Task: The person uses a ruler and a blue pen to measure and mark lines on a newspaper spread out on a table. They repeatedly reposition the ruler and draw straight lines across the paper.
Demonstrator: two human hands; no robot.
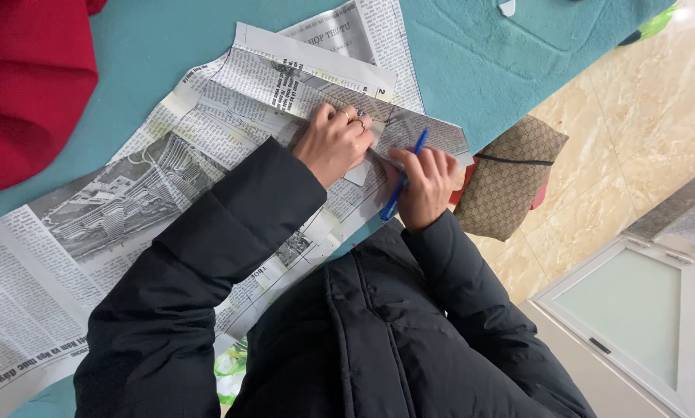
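Note:
A large sheet of newspaper (115,209) lies spread on a teal surface (471,70). My left hand (334,142) presses flat on a small pale paper piece (358,174) laid over the newspaper, a ring on one finger. My right hand (425,186) is closed around a blue pen (403,183), its tip down on the paper beside the left hand's fingers. Both arms wear black padded jacket sleeves.
Red fabric (30,85) sits on the teal surface at the upper left. A brown patterned bag (510,178) hangs off the surface's edge next to my right hand. Beige tiled floor (634,131) and a white framed panel (634,317) lie to the right.

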